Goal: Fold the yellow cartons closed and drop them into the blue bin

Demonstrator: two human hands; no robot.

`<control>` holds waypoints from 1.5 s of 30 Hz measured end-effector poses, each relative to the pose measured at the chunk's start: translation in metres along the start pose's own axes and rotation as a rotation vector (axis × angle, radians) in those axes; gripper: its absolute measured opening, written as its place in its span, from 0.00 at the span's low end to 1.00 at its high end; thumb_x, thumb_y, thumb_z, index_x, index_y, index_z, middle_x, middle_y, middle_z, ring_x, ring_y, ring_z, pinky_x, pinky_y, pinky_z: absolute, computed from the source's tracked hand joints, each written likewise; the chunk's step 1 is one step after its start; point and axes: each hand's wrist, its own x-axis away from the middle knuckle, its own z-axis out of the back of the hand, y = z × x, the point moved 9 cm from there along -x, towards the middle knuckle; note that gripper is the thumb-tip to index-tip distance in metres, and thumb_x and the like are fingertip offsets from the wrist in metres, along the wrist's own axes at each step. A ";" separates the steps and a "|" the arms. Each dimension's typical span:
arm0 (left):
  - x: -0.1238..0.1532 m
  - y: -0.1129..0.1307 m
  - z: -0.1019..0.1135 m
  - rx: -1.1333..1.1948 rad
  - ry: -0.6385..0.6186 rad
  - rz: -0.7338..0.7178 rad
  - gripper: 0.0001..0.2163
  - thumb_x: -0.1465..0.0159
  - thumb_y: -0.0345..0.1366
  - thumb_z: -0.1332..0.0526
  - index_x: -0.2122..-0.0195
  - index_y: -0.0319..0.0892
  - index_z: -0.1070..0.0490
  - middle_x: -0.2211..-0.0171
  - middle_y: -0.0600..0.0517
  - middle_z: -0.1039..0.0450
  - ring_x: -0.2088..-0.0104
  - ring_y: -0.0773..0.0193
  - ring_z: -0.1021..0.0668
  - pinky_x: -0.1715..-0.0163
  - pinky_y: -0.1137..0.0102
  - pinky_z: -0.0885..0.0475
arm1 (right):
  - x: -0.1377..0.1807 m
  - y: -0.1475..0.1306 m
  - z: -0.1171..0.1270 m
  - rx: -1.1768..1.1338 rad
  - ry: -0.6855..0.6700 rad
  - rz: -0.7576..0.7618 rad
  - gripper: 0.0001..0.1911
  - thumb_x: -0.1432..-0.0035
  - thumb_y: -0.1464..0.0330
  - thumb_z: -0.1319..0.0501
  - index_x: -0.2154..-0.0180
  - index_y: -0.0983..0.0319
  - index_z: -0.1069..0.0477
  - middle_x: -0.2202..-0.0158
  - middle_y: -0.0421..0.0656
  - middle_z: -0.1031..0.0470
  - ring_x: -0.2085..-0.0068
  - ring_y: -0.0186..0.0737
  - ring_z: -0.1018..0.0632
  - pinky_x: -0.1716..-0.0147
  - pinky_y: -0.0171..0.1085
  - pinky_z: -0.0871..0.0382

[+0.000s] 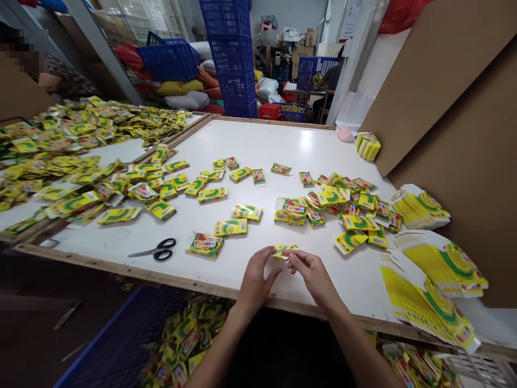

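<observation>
A small yellow candy box (286, 250) is between my two hands, close to the table's front edge. My left hand (257, 275) curves around its left end, fingertips touching it, with the thumb held apart. The thumb and fingers of my right hand (309, 269) are pinched together at the box's right end; the fingers partly cover it. Just beyond the hands lie two yellow-green boxes, one (230, 227) nearer and one (247, 212) farther. To the left, a box with a red and white logo (205, 245) lies flat. Black-handled scissors (155, 250) rest farther left.
Loose boxes form a pile (343, 199) at right, beside fanned stacks of flat cartons (440, 302). Many small packets (81, 129) cover the left table. Below the edge is a blue crate (117, 334) of packets. Cardboard sheets (444, 81) lean at right. Another person sits far back.
</observation>
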 end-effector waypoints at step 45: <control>-0.007 -0.014 -0.063 0.652 -0.079 0.482 0.07 0.45 0.36 0.35 0.67 0.38 0.25 0.74 0.53 0.26 0.72 0.65 0.25 0.70 0.73 0.29 | 0.016 0.018 0.050 0.331 0.204 0.121 0.14 0.45 0.58 0.37 0.65 0.62 0.24 0.73 0.41 0.24 0.70 0.38 0.27 0.68 0.36 0.30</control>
